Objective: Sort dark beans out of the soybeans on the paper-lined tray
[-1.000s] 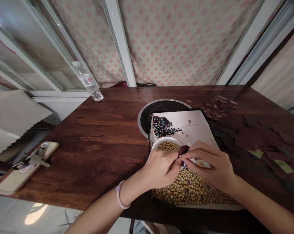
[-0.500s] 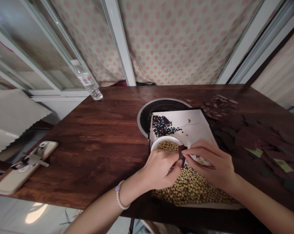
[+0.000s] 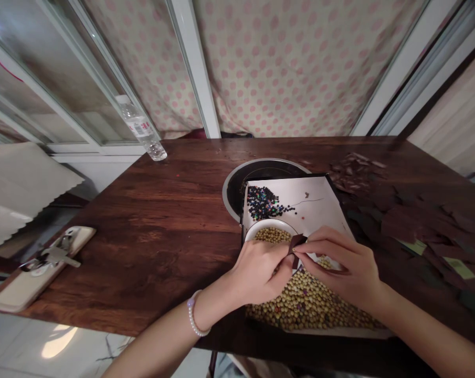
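My left hand (image 3: 259,273) and my right hand (image 3: 341,265) meet over a tray (image 3: 324,202) at the table's near edge. Both pinch the same small dark brown paper piece (image 3: 296,244) between thumb and fingers. Under them lies a spread of yellow beans (image 3: 312,304) on the tray, and a white bowl (image 3: 271,231) of the same beans sits just beyond my left hand. A heap of small dark beads (image 3: 263,202) lies at the tray's far left corner.
A round metal-rimmed recess (image 3: 237,181) is set into the dark wooden table (image 3: 162,226) behind the tray. Torn dark paper scraps (image 3: 410,215) cover the right side. A water bottle (image 3: 143,131) stands at the far left, and keys on a phone (image 3: 40,262) lie at the left edge.
Both hands stay joined on the paper piece over the beans; the fingers shifted slightly and the piece now stands a little higher.
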Available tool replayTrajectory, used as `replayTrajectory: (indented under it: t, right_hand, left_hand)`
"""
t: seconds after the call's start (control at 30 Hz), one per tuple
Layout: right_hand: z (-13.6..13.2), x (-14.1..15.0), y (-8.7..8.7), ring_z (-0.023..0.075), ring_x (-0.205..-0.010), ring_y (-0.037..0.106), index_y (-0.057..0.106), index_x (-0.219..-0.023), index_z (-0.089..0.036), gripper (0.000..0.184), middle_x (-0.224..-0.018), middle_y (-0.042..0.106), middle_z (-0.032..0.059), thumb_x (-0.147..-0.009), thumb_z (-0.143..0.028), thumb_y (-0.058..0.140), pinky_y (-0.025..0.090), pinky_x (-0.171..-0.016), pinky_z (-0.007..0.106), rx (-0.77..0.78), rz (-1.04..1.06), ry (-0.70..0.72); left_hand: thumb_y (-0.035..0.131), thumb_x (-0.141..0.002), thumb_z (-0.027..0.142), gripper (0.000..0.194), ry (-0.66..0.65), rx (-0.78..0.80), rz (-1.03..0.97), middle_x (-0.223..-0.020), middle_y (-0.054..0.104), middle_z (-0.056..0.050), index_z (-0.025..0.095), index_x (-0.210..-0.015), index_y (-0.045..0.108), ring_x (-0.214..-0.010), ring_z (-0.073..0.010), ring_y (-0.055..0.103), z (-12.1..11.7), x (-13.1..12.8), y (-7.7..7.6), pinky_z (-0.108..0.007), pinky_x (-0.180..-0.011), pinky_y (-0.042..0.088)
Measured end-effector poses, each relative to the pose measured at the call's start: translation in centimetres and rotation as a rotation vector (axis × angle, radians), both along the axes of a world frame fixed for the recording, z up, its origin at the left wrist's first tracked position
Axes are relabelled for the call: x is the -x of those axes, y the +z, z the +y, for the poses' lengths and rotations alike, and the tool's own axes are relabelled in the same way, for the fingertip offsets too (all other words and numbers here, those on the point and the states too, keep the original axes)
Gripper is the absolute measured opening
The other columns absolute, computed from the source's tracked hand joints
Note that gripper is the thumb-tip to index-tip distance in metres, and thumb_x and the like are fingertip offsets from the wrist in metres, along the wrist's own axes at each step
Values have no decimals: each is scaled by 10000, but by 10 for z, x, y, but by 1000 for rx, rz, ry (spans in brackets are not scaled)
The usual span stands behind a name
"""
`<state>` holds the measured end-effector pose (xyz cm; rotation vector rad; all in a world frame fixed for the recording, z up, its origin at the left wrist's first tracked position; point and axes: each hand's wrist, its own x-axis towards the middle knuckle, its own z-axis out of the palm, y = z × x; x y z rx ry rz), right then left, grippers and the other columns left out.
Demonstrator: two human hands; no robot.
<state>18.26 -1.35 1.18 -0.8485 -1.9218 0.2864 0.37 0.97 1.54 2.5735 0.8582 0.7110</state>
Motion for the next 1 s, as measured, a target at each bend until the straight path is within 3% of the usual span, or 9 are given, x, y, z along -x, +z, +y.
replayTrajectory:
  t: [0.27, 0.47, 0.57, 0.73, 0.87, 1.0]
  right_hand:
    - [-1, -3, -7, 146, -744, 573, 615, -951, -142, 278, -808, 583, 57, -719, 10, 610, 512, -644, 286, -61, -73, 56]
    - [0, -4, -4, 141, -733, 572, 617, -942, -143, 267, -796, 591, 56, -734, 21, 582, 503, -651, 279, -100, -77, -7]
    - [0, -5, 1, 130, -700, 574, 628, -892, -163, 211, -764, 589, 39, -745, -18, 583, 498, -616, 256, -14, -32, 2]
    - [3, -4, 5, 97, -603, 526, 640, -855, -191, 124, -753, 595, 19, -783, -114, 573, 455, -538, 227, 156, 8, -75]
    - [15, -16, 6, 110, -591, 522, 649, -858, -190, 121, -706, 606, 13, -819, -207, 536, 430, -539, 244, 408, -109, -100]
    - [25, -36, 2, 122, -561, 540, 670, -723, -188, 107, -630, 628, 2, -755, -210, 571, 420, -524, 243, 688, -345, -134]
  left_hand:
    - [381, -791, 131, 149, -7, -26, 1, -550, 480, 14, 173, -667, 452, -474, -123, 441, 0, 0, -2, -263, -462, 301]
    - [389, -790, 144, 182, -19, -71, 8, -506, 427, 27, 176, -616, 436, -438, -112, 392, -1, -2, -3, -268, -451, 262]
    - [395, -783, 138, 190, -8, -13, -45, -505, 395, 35, 176, -597, 409, -442, -100, 370, -2, -1, -2, -255, -453, 262]
    - [373, -867, 184, 254, 178, 200, -210, -514, 312, 51, 176, -614, 366, -459, -81, 302, 0, 2, -1, -230, -462, 241]
    - [378, -890, 230, 303, 284, 266, -355, -529, 261, 54, 177, -598, 316, -475, -75, 263, 2, 4, -4, -230, -474, 217]
    - [391, -890, 238, 308, 300, 296, -419, -536, 247, 54, 172, -598, 319, -490, -74, 245, 3, 3, -5, -232, -484, 199]
